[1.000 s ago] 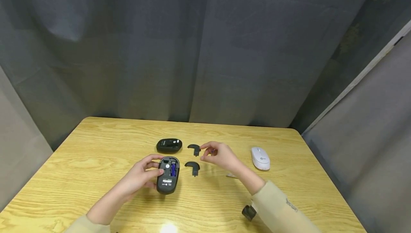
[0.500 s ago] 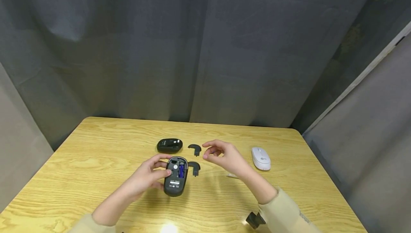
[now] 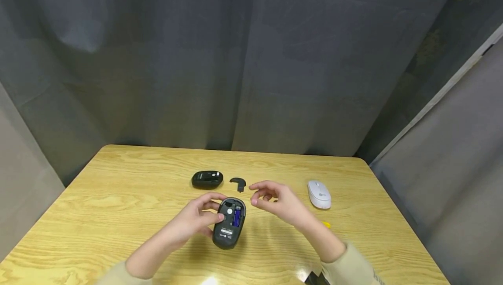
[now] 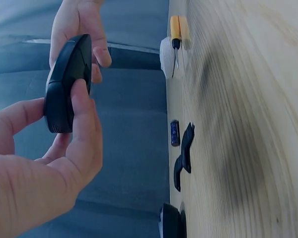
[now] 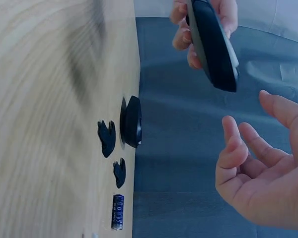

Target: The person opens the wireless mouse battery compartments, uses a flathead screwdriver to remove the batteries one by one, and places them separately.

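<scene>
My left hand (image 3: 196, 219) holds a black computer mouse (image 3: 229, 235) by its sides above the table, underside turned up. Its battery bay is uncovered, with a blue battery (image 3: 236, 216) inside. To the right hovers my right hand (image 3: 280, 202), holding nothing, thumb and fingers loosely bent and apart. Two black battery covers lie on the table. One cover (image 3: 239, 183) shows in the head view; the other cover (image 5: 107, 138) is seen in the right wrist view. A loose blue battery (image 5: 117, 212) lies near them.
A second black mouse (image 3: 207, 179) lies upside down behind the left hand. Toward the right stands a white mouse (image 3: 319, 194). A screwdriver (image 4: 175, 29) with a yellow handle lies on the table, mostly hidden by the right arm in the head view. Grey curtains (image 3: 251, 58) hang behind.
The left hand has carried the mouse to the right and slightly nearer, so it now hides one battery cover in the head view. My right hand has shifted slightly right and nearer.
</scene>
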Motion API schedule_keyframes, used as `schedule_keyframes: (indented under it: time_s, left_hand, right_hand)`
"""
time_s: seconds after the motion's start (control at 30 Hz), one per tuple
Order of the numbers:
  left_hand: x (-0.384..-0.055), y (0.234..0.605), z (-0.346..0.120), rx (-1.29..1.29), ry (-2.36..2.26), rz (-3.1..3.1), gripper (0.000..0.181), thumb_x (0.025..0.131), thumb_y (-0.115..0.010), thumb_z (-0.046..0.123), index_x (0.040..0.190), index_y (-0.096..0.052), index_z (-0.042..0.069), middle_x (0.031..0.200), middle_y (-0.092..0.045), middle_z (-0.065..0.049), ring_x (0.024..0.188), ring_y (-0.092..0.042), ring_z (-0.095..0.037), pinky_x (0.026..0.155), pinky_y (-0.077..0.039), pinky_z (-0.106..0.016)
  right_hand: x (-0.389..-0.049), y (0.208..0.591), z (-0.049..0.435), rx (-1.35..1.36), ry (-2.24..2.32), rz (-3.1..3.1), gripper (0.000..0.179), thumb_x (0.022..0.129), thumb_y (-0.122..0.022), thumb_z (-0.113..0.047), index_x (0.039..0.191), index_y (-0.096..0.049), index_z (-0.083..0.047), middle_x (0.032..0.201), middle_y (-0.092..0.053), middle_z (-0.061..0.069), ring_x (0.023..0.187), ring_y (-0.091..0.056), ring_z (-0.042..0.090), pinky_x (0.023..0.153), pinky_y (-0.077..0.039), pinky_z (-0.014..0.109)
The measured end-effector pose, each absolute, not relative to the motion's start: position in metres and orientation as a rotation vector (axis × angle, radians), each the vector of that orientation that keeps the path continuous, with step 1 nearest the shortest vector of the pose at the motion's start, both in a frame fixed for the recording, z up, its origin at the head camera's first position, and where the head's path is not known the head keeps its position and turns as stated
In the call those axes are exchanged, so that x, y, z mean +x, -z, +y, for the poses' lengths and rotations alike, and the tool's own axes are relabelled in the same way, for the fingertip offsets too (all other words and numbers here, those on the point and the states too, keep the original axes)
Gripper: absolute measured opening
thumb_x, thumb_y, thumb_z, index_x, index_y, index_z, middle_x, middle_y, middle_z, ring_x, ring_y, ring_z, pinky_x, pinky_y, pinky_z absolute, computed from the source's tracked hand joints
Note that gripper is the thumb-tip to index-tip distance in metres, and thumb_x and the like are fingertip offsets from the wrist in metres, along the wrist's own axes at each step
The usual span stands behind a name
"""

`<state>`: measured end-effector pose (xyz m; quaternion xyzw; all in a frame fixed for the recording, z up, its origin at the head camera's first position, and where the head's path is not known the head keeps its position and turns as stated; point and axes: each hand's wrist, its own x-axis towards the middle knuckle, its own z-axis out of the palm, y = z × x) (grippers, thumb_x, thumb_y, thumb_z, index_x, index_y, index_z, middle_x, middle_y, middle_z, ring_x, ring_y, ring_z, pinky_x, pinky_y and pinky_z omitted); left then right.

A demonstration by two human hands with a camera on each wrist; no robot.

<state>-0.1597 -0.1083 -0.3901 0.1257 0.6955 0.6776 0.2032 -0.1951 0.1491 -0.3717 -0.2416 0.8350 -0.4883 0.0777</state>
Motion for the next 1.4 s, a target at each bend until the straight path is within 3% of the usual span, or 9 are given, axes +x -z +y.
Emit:
schedule_keyframes:
  time_s: [0.27,0.57,0.77,1.0,1.4]
  left_hand:
    - [-0.159,0.39,-0.098,0.362,-1.842,1.946,0.048,0.088,-0.065,0.014,0.13,-0.046,0.001,0.111,-0.059,-0.019,0.085,-0.064,-0.022,0.065,-0.057,-0.038]
    - [-0.158,0.394,-0.091,0.37,-1.797,1.954,0.042,0.087,-0.065,0.014,0.123,-0.05,-0.001,0.106,-0.064,-0.015,0.085,-0.065,-0.02,0.064,-0.056,-0.035]
    - [-0.157,0.396,-0.088,0.379,-1.767,1.959,0.04,0.087,-0.066,0.016,0.12,-0.052,0.0,0.103,-0.064,-0.013,0.086,-0.064,-0.019,0.064,-0.055,-0.033]
    - [-0.156,0.396,-0.085,0.415,-1.727,1.958,0.035,0.088,-0.064,0.015,0.117,-0.055,-0.001,0.1,-0.067,-0.011,0.085,-0.064,-0.017,0.066,-0.055,-0.03]
    - [-0.156,0.397,-0.085,0.421,-1.718,1.936,0.034,0.089,-0.062,0.016,0.116,-0.053,-0.001,0.099,-0.068,-0.01,0.083,-0.064,-0.016,0.064,-0.053,-0.027]
  right_hand:
    - [-0.191,0.384,0.146,-0.733,1.47,2.426,0.034,0.088,-0.067,-0.024,0.118,-0.062,-0.011,0.095,-0.069,0.005,0.086,-0.058,0.016,0.076,-0.048,0.027]
    - [-0.186,0.392,0.144,-0.645,1.413,2.365,0.037,0.091,-0.063,-0.03,0.12,-0.061,-0.007,0.092,-0.068,0.005,0.074,-0.056,0.014,0.057,-0.043,0.023]
    - [-0.183,0.397,0.144,-0.627,1.412,2.273,0.033,0.091,-0.063,-0.029,0.116,-0.06,-0.007,0.085,-0.069,0.005,0.073,-0.057,0.013,0.064,-0.047,0.027]
    - [-0.181,0.399,0.143,-0.608,1.394,2.243,0.027,0.091,-0.062,-0.028,0.111,-0.062,-0.011,0.075,-0.065,0.002,0.055,-0.043,0.01,0.047,-0.034,0.021]
    - [-0.178,0.399,0.143,-0.636,1.369,2.284,0.025,0.09,-0.062,-0.028,0.103,-0.065,-0.007,0.082,-0.067,0.002,0.065,-0.052,0.009,0.056,-0.043,0.021]
